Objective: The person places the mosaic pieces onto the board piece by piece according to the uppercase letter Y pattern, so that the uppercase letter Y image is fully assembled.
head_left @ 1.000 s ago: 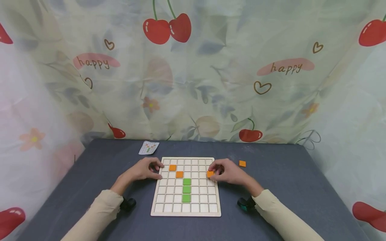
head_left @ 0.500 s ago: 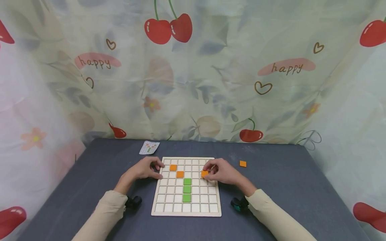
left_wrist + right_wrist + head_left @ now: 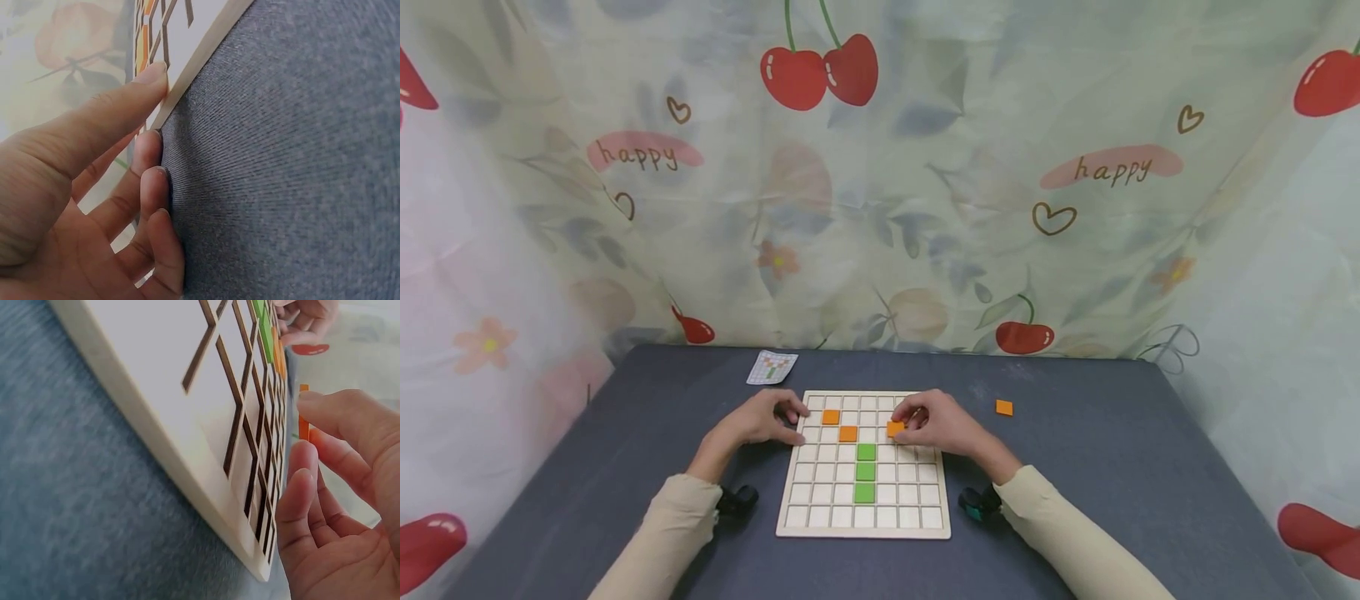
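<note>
A pale wooden grid board lies on the dark table. On its left edge is my left hand, the thumb on the rim and the curled fingers against the side. My right hand pinches an orange square tile between thumb and fingertips, over the board's upper right part. In the right wrist view that orange tile is edge-on, apart from the board. Two orange tiles sit diagonally in the grid, the upper one and the lower one. Below them, three green tiles form a column.
A loose orange tile lies on the table right of the board. A small card with a printed coloured grid lies behind the board on the left. A patterned curtain hangs along the table's back edge.
My right hand has moved left across the board with the orange tile, from near the right edge towards the middle. The left hand stays on the board's left edge.
</note>
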The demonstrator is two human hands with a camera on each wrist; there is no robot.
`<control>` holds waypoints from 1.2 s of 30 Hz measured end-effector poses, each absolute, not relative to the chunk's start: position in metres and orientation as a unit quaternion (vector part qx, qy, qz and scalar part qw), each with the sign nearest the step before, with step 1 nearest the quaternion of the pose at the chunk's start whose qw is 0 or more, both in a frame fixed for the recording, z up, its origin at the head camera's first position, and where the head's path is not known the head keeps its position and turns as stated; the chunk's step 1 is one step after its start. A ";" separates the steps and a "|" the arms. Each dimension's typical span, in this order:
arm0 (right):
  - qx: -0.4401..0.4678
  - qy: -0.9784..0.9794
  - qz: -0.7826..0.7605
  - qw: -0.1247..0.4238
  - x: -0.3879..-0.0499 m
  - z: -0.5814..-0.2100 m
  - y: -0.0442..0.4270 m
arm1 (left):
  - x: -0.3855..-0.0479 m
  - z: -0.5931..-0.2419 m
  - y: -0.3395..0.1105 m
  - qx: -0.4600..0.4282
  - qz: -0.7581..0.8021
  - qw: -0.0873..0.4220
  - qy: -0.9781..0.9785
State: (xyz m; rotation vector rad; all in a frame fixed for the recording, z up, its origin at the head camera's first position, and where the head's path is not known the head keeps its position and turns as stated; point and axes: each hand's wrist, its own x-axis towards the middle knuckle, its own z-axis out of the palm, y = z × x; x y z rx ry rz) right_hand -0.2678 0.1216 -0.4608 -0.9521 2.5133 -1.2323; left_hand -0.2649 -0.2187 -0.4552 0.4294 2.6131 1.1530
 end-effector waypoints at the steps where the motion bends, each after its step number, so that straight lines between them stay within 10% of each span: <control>1: -0.321 0.848 -0.413 0.090 -0.268 -0.461 0.120 | -0.265 -0.455 -0.219 0.147 0.394 0.127 0.898; 36: -0.305 0.857 -0.400 0.111 -0.267 -0.460 0.100 | -0.265 -0.449 -0.218 0.149 0.395 0.144 0.895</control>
